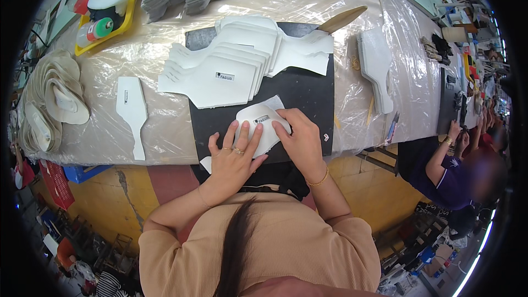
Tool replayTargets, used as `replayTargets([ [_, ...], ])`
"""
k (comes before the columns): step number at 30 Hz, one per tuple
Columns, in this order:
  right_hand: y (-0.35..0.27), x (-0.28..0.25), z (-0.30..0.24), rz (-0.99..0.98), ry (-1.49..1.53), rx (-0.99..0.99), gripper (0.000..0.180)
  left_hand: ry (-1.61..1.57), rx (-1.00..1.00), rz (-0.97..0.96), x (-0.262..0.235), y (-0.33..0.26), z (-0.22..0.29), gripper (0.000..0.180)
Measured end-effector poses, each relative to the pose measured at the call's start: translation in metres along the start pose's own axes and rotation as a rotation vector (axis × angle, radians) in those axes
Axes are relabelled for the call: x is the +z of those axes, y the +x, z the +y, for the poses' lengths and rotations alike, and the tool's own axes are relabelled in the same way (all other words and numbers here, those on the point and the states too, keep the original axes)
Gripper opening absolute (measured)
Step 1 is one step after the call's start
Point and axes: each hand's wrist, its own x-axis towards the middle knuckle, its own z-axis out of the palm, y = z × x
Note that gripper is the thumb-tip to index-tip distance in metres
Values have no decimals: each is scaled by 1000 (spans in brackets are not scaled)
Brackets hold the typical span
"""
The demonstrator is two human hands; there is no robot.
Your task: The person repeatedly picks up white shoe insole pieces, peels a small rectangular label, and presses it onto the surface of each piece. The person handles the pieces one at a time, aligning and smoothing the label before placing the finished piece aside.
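Note:
A white cut piece (254, 111), shaped like a shoe tongue with a small dark printed label, lies bent on the black mat (212, 132) in front of me. My left hand (237, 148) rests on it with fingers spread, their tips beside and below the label; two of the fingers wear rings. At the piece's right edge my right hand (301, 136) grips it between thumb and curled fingers. Parts of the piece are hidden under both hands. Just beyond, fanned white pieces (209, 80) of the same kind overlap on the mat, the front one labelled.
A single labelled piece (131, 102) and stacked beige insoles (66, 96) lie left. A yellow tray (131, 14) holds bottles. A wooden stick (344, 19), a stack of white pieces (375, 63) and a slim cutter-like tool (392, 127) are right. Another person (440, 173) works at far right.

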Motion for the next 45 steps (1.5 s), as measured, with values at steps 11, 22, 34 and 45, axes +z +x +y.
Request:
replayTargets([
  [11, 1, 0, 1, -2, -52, -27, 20, 38, 4, 6, -2, 6, 3, 71],
  [22, 9, -7, 10, -53, -141, 31, 19, 37, 8, 20, -1, 6, 3, 71],
  [34, 3, -4, 9, 18, -412, -194, 40, -119, 16, -31, -4, 10, -2, 72],
  [45, 3, 6, 26, -189, -695, -309, 62, -149, 55, -7, 7, 8, -13, 71],
])
